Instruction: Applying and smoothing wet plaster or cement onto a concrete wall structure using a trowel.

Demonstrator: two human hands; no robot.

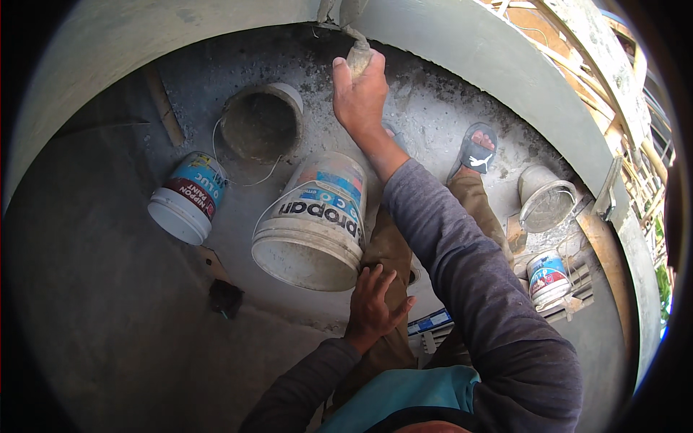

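My right hand (358, 101) grips a grey, cement-crusted tool handle (359, 59) at the top centre, against the lower edge of a curved concrete band (447, 54); I cannot make out the tool's working end. Lower down, my left hand (372, 307) rests with fingers apart on my trouser leg (390, 339). Just left of that leg, a large white bucket (310, 220) with printed sides lies on its side.
A grey bucket (242, 119) and a blue-labelled paint pail (180, 209) sit at left. At right are my sandalled foot (478, 148), a metal bucket (545, 202) and a small pail (548, 281). Bamboo poles (613, 108) show beyond the curved wall.
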